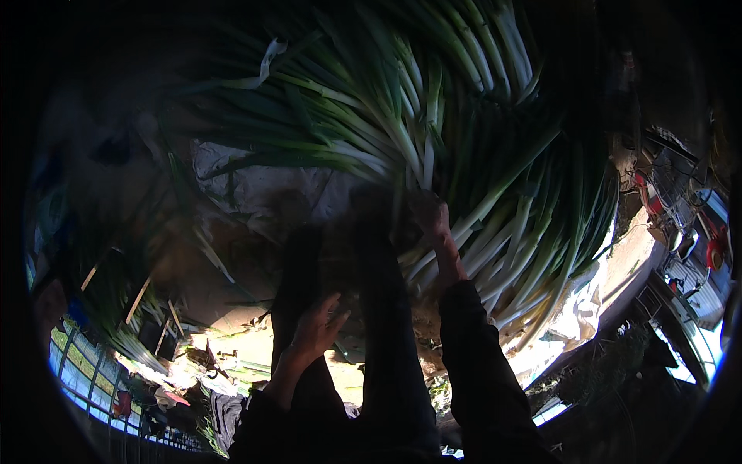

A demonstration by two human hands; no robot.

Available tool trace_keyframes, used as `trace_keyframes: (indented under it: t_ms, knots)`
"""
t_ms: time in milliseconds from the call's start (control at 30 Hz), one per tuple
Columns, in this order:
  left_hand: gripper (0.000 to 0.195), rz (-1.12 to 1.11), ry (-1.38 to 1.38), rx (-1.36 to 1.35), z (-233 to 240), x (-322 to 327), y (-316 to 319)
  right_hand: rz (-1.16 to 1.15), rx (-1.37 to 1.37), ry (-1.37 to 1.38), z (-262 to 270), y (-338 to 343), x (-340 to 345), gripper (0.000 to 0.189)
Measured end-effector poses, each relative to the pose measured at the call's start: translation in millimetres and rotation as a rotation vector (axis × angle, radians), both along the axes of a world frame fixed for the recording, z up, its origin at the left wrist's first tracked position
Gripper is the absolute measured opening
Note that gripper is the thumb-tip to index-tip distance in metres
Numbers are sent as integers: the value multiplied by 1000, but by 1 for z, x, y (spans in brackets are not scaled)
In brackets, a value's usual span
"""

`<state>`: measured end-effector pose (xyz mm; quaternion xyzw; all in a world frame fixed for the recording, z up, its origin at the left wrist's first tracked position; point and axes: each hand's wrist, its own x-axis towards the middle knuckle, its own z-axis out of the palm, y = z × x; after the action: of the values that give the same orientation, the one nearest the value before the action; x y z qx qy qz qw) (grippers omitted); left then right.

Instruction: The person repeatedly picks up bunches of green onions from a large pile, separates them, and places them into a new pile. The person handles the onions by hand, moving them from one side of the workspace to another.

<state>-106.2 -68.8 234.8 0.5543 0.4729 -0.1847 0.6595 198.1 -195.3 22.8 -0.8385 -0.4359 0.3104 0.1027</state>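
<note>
My right hand (430, 213) reaches forward to the white root ends of long green onions (406, 136), its fingers curled and partly in shadow. One pale stalk (428, 159) runs down to the fingers; whether they grip it is too dark to tell. Beside that hand, on the right, lies a thick heap of more green onions (510, 249), white ends towards me. My left hand (317, 327) hovers by my left leg with its fingers apart and nothing in it.
Another bundle of green onions (507, 52) lies at the far top. Pale sheeting (255, 180) spreads under the front pile. To the left, more onions (136, 348) lie among thin wooden slats (138, 300). A single stalk (214, 258) rests on the ground. Metal equipment (675, 203) stands far right.
</note>
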Motion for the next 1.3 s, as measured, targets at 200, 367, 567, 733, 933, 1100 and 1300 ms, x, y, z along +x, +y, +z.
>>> trace_keyframes:
  t_ms: [200, 367, 567, 733, 933, 1100, 1300]
  knots:
    - [45, -114, -61, 53, -58, 8, 9, -628, -268, 160, -50, 38, 35, 61]
    - [37, -51, 42, -24, -96, -13, 4, -684, -250, -56, -84, 51, 18, 67]
    - [30, -9, 77, -143, -103, -8, 5, -648, -338, -90, -65, 58, 2, 70]
    - [33, 36, 66, -14, -104, 1, 15, -722, -317, -224, -63, 60, 4, 100]
    - [34, 168, 10, -173, -117, 18, 7, -708, -176, 36, -79, 46, 13, 81]
    - [42, 86, 18, -185, -118, 34, 6, -719, -31, 299, -68, 56, -7, 72]
    - [50, 17, 96, -72, -139, 38, 11, -840, 82, 360, -65, 72, -17, 68]
